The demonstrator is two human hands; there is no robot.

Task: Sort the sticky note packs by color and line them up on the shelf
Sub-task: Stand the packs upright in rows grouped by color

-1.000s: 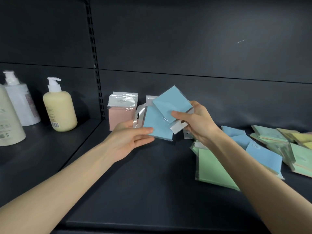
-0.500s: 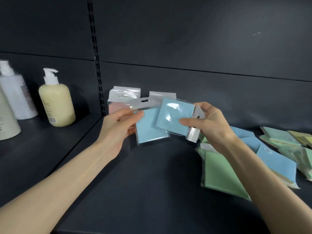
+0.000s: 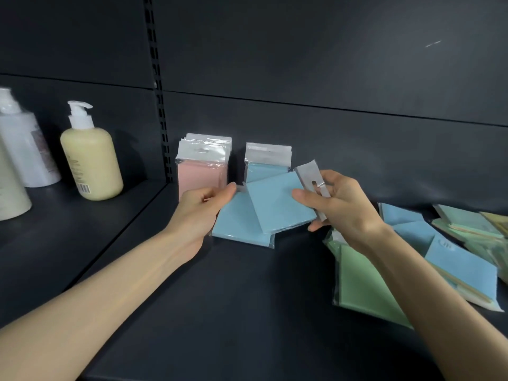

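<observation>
Now two blue sticky note packs are in the hands, one in each. The left hand (image 3: 200,210) pinches the lower blue pack (image 3: 242,229) at its left edge, with the thumb on top. The right hand (image 3: 343,207) grips the upper blue pack (image 3: 280,204) at its clear header end, thumb on the blue face and fingers curled behind. This upper pack is tilted and overlaps the lower one. Both are in front of the back wall, low over the shelf (image 3: 220,312); I cannot tell if the lower one touches it.

Behind the hands, two groups stand upright against the wall, just beside each other: the pink packs (image 3: 202,171) on the left and the standing blue packs (image 3: 268,163) on the right. Each group has several packs, but the exact number is not clear.

On the right lies a loose pile. I count one large green pack (image 3: 362,284) in front and three loose blue packs (image 3: 464,265) behind it. More green and yellowish ones are at the edge, too blurred to count.

Three pump bottles (image 3: 90,160) stand on the neighbouring shelf at the left.
</observation>
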